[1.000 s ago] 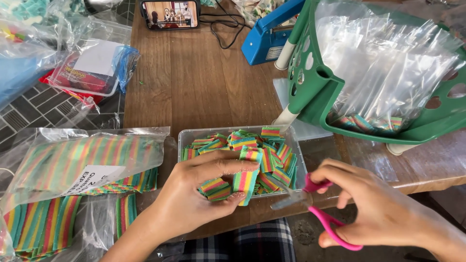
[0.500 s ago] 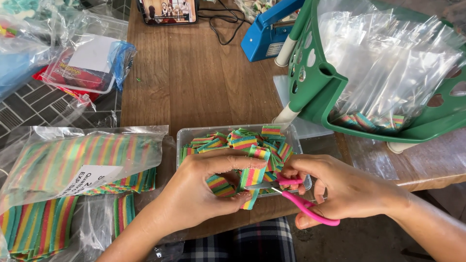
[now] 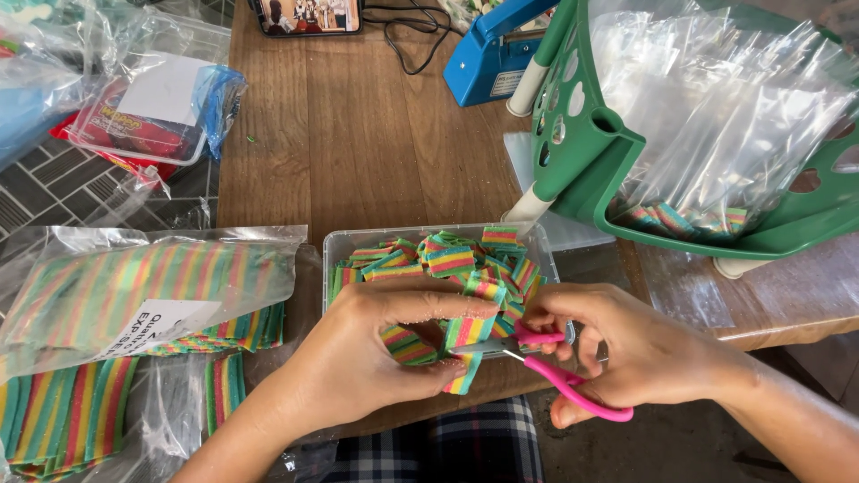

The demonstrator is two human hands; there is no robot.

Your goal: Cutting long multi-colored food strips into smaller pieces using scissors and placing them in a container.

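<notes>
**Rainbow strip meeting the scissors at the near edge of the table**

The left hand (image 3: pixel 376 358) is pinching a rainbow-striped candy strip (image 3: pixel 469 344) between thumb and fingers, holding it upright just over the near edge of the wooden table (image 3: pixel 358 134). The right hand (image 3: pixel 626 353) is gripping a pair of pink-handled scissors (image 3: pixel 559 376), fingers through the loops, with the blades lying against the strip about midway along its length; how far the blades are parted is hard to tell. Another striped piece (image 3: pixel 404 344) is sitting under the left palm.

Just behind both hands, a clear plastic tub (image 3: pixel 340 246) is standing at the near edge, holding a heap of cut rainbow pieces (image 3: pixel 452 259). Clear bags of uncut rainbow sheets (image 3: pixel 134 295) are lying off the table's near left corner. A green basket (image 3: pixel 582 170) lined with clear plastic bags is tilting at the right edge, and a blue sealing machine (image 3: pixel 488 58) is resting towards the far edge beside a phone (image 3: pixel 309 16).
</notes>
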